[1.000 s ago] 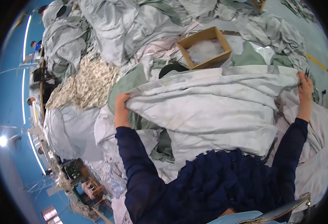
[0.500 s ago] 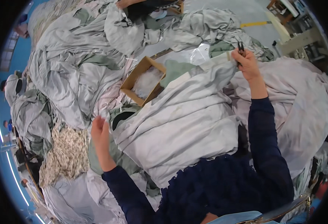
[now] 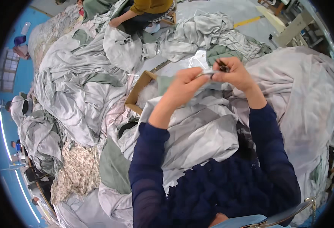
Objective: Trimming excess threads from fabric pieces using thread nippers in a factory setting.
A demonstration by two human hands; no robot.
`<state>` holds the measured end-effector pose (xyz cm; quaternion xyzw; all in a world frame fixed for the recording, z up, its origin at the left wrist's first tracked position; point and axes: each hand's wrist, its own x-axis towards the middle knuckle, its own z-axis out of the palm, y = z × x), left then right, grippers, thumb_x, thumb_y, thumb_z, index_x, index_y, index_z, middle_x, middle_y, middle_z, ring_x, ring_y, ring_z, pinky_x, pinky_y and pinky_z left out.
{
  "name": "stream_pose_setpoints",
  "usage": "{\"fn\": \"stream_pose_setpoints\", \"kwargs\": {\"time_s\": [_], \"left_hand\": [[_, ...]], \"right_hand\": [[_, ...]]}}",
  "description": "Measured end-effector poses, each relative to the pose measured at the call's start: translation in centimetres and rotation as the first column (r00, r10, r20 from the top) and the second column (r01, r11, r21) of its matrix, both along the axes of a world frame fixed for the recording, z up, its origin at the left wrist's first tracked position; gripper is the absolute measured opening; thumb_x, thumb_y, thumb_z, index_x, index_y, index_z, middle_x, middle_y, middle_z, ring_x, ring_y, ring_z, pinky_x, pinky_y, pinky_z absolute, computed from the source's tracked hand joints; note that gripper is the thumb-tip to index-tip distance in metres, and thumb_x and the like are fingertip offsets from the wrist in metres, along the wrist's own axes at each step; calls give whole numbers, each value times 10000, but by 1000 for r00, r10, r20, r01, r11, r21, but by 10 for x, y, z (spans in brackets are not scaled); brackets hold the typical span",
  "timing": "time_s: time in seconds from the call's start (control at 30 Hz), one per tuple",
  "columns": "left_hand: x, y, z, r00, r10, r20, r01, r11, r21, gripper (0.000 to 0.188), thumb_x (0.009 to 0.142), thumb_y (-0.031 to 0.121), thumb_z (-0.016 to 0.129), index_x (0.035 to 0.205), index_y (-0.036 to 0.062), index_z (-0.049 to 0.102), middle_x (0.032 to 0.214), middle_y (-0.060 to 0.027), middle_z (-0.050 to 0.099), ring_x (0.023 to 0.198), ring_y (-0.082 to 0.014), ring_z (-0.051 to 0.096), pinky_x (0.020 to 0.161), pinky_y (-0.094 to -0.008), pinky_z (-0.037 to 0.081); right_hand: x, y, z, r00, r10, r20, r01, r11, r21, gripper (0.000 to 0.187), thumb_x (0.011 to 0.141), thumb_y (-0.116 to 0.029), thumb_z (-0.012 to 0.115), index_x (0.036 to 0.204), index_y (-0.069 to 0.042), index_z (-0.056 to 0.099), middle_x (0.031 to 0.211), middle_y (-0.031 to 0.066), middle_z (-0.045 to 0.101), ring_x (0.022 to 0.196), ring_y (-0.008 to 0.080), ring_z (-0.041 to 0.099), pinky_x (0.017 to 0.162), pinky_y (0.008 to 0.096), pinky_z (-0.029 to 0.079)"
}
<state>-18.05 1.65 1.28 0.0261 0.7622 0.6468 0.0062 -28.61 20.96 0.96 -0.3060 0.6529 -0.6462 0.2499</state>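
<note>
A pale grey-white cloth (image 3: 201, 131) lies in folds across my lap and rises to both hands. My left hand (image 3: 183, 85) is closed, pinching the cloth's edge between thumb and fingers. Close beside it, my right hand (image 3: 233, 74) grips small dark thread snips (image 3: 223, 67) and also meets the raised cloth edge with thumb and forefinger. The snips are blurred, so I cannot tell whether their blades are apart. Left of the cloth stands an open cardboard box (image 3: 137, 93) with a whitish, translucent, loose filling (image 3: 148, 95).
Heaped grey cloth (image 3: 72, 83) spreads along the left, near floral fabric (image 3: 77, 167) and green cloth (image 3: 115, 165). A large pale pile (image 3: 292, 91) rises at my right. Beyond the box, another person's hand (image 3: 115, 22) touches grey cloth.
My left hand has moved up and right from beside the box to the cloth's edge. My right hand has come inward and slightly down with the snips. The cloth on my lap has bunched up.
</note>
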Motion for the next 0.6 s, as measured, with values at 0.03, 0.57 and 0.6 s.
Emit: {"fn": "stream_pose_setpoints", "kwargs": {"time_s": [0.03, 0.57, 0.6], "left_hand": [[9, -7, 9, 999, 35, -4, -35, 999, -7, 303, 897, 183, 628, 701, 6, 479, 623, 57, 383, 608, -40, 330, 516, -259, 272], [311, -164, 171, 399, 855, -331, -873, 465, 148, 270, 917, 150, 647, 1131, -10, 606, 1043, -98, 661, 914, -159, 636, 822, -284, 514], [320, -167, 168, 388, 861, -330, -879, 453, 148, 270, 917, 150, 647, 1131, -10, 606, 1043, -98, 661, 914, -159, 636, 822, -284, 514]], "right_hand": [[-1, 3, 1, 995, 98, 8, -99, 994, 45, 181, 756, -102, 783, 772, -62, 607, 656, -92, 496, 608, 5, 401, 539, 200, 292], [-55, -17, 7, 516, -50, -855, 203, 977, 65, 239, 679, 8, 713, 891, -43, 616, 726, 92, 584, 692, 125, 542, 658, 296, 456], [-60, -18, 30, 476, -267, -838, 337, 935, -107, 259, 686, 37, 684, 920, -50, 614, 752, 82, 609, 702, 124, 554, 676, 293, 469]]}}
